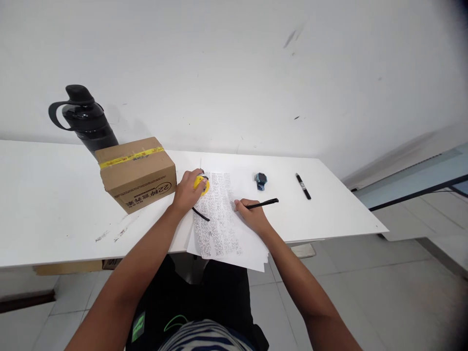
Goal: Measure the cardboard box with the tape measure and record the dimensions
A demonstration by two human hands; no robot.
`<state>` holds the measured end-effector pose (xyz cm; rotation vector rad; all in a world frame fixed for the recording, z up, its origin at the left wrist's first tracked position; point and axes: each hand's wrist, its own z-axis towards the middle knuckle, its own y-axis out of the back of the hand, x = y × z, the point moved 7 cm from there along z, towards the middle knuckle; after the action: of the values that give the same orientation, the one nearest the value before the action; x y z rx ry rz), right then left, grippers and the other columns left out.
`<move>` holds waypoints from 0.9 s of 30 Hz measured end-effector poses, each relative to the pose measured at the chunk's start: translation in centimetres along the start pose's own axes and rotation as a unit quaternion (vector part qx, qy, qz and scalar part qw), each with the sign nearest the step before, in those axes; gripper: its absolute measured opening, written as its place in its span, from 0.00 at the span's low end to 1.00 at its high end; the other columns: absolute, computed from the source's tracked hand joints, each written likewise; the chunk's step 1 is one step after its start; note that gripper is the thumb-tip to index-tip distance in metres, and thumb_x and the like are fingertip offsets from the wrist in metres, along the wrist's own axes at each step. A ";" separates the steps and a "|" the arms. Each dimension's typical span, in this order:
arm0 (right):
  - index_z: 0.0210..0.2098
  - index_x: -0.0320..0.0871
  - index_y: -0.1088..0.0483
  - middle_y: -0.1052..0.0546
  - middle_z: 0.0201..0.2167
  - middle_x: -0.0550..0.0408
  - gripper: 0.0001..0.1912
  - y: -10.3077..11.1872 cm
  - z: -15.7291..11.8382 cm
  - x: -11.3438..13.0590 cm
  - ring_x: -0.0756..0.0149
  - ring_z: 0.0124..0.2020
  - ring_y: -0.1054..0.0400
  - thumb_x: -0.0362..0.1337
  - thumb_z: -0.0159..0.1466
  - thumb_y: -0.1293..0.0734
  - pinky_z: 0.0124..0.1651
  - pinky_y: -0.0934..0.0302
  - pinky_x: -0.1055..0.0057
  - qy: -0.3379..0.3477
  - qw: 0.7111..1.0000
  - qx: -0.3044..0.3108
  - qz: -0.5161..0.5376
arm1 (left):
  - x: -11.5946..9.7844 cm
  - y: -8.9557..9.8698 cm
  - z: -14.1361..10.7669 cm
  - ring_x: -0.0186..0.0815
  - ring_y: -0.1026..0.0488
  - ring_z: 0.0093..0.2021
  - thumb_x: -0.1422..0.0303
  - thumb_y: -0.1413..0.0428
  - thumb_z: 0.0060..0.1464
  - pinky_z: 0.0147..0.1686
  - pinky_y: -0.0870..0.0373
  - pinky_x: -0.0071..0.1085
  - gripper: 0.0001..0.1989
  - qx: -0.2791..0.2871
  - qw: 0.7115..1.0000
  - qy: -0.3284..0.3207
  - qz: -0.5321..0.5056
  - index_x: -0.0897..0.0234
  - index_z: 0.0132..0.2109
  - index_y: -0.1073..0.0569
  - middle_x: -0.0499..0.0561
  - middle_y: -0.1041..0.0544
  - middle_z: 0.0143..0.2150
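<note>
Overhanging the bench [310,219] at six o'clock, the papers [215,231] could skew if the left hand [187,188], gripping a yellow object [204,187] at their eleven o'clock, lifts. The right hand's [254,215] grip holds a black pen [266,203] at three o'clock.

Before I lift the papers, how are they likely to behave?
The papers look thin, so they would probably flop if held by one corner. Their edges sit askew, suggesting loose sheets that may slide apart. Their near end overhangs the table, so it might bend easily.
</note>
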<state>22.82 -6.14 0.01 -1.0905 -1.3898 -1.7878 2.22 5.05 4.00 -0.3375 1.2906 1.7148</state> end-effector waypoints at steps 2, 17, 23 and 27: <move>0.18 0.43 0.34 0.36 0.17 0.59 0.19 0.1 0.0 0.0 0.68 0.24 0.42 0.46 0.62 0.38 0.31 0.46 0.70 0.003 1.000 -0.007 0.001 | 0.1 0.0 0.0 0.41 0.29 0.45 0.60 0.52 0.61 0.45 0.32 0.36 0.14 -0.005 1.000 0.003 0.006 0.55 0.51 0.30 0.52 0.31 0.46; 0.18 0.44 0.35 0.36 0.17 0.58 0.20 0.5 0.1 -0.2 0.68 0.24 0.42 0.48 0.62 0.38 0.30 0.47 0.70 0.004 0.999 -0.032 -0.003 | 0.1 -0.1 0.1 0.39 0.29 0.47 0.62 0.49 0.59 0.47 0.32 0.34 0.11 -0.024 1.000 -0.009 -0.005 0.57 0.47 0.29 0.51 0.29 0.46; 0.17 0.44 0.37 0.38 0.16 0.59 0.21 0.3 0.0 -0.3 0.68 0.23 0.43 0.49 0.61 0.38 0.28 0.47 0.70 0.005 1.000 -0.019 -0.003 | 0.1 -0.1 0.0 0.39 0.29 0.47 0.62 0.49 0.58 0.47 0.32 0.34 0.11 -0.023 1.000 -0.009 -0.009 0.58 0.47 0.29 0.51 0.29 0.46; 0.17 0.44 0.39 0.41 0.16 0.60 0.21 0.9 0.0 -0.6 0.69 0.22 0.46 0.48 0.62 0.39 0.28 0.50 0.70 0.005 0.998 -0.068 -0.006 | 0.1 -0.1 0.0 0.39 0.29 0.48 0.62 0.48 0.58 0.48 0.33 0.34 0.12 -0.020 1.000 -0.005 -0.015 0.57 0.48 0.30 0.51 0.29 0.48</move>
<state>23.85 -6.39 -0.13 -1.1429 -1.2867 -1.9177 2.24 5.07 3.87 -0.3686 1.2392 1.7175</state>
